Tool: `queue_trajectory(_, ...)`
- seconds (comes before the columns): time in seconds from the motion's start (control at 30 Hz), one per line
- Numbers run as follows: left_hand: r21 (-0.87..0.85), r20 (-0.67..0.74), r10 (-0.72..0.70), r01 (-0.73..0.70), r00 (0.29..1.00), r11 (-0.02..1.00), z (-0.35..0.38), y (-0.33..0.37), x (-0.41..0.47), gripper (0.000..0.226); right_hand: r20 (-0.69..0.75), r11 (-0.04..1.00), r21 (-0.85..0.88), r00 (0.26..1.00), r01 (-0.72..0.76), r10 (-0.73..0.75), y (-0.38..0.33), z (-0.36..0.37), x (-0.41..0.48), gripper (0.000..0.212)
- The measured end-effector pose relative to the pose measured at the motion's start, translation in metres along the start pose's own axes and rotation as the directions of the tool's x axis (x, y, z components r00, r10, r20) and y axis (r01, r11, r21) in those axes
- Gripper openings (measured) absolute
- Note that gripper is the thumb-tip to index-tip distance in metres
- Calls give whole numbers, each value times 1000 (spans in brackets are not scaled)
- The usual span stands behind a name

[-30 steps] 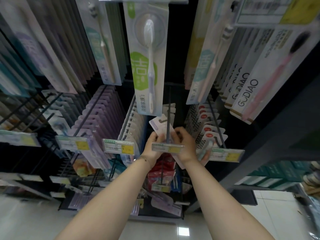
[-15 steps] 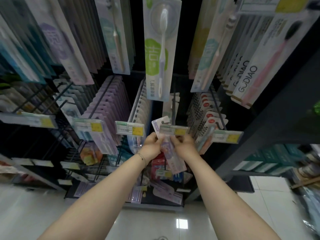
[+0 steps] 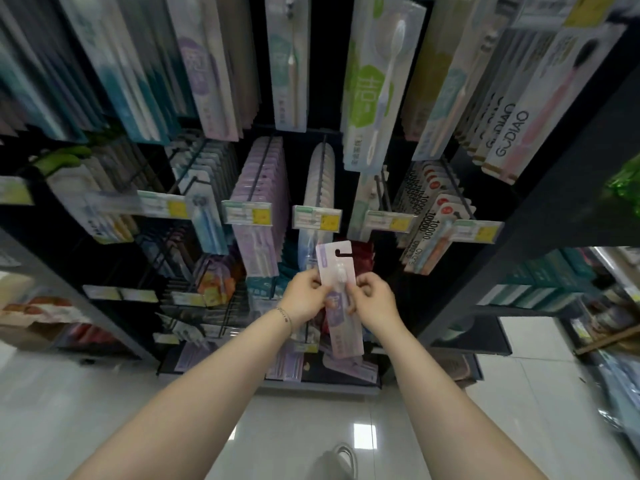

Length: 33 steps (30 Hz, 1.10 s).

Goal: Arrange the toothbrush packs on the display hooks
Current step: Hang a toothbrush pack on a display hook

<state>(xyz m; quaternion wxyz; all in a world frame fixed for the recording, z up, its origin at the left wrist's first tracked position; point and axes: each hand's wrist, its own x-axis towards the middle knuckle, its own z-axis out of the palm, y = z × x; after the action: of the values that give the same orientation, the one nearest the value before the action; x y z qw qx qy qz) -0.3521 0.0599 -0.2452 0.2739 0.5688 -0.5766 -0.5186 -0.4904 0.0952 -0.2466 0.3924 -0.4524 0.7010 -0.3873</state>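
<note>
A pale lilac toothbrush pack point(image 3: 337, 268) with a hang hole at its top stands upright in front of the rack. My left hand point(image 3: 304, 296) pinches its left edge and my right hand point(image 3: 375, 299) pinches its right edge, both near the brush head. The pack is below the display hook point(image 3: 382, 188) with the yellow price tag point(image 3: 389, 221), free of it. That hook carries only a pack or two at its back. Full rows of lilac packs point(image 3: 261, 188) and white packs point(image 3: 320, 181) hang on the hooks to the left.
Long toothbrush packs point(image 3: 375, 81) hang from an upper row overhead. Packs marked 10000 point(image 3: 427, 209) fill the hook on the right. A dark shelf frame point(image 3: 540, 230) runs along the right. Lower hooks hold more packs above a glossy white floor point(image 3: 104, 403).
The pack has come off the hook and down toward me with both hands still on it. The camera has tilted, so the rack sits higher in view.
</note>
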Motion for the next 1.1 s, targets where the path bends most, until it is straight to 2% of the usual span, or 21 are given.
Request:
queue_trajectory(0.27,-75,-96,232,-239,968,968,-58,36,-33,8,-45,979,19,978,204,-203,-64,14,-27,16)
queue_trajectory(0.4,-68,-169,330,-345,929,936,-84,64,-42,8,-76,967,-59,964,250,-254,-89,18,-35,21)
queue_trajectory(0.57,-80,-209,440,-464,873,882,-112,100,-57,5,-125,943,40,938,332,-325,-127,21,-47,30)
queue_trajectory(0.73,-24,-195,481,-494,855,869,-133,124,-65,5,-201,902,60,890,427,-408,-161,21,-47,32)
queue_trajectory(0.87,-33,-238,497,-518,835,855,-143,140,-61,7,-240,891,18,867,454,-437,-185,20,-44,27)
queue_trajectory(1.0,-12,-280,482,-505,830,863,-150,147,-49,8,-223,892,39,874,451,-432,-200,24,-34,22)
queue_trajectory(1.1,-10,-289,457,-480,841,877,-155,143,-36,9,-191,883,-29,864,469,-465,-206,27,-23,20)
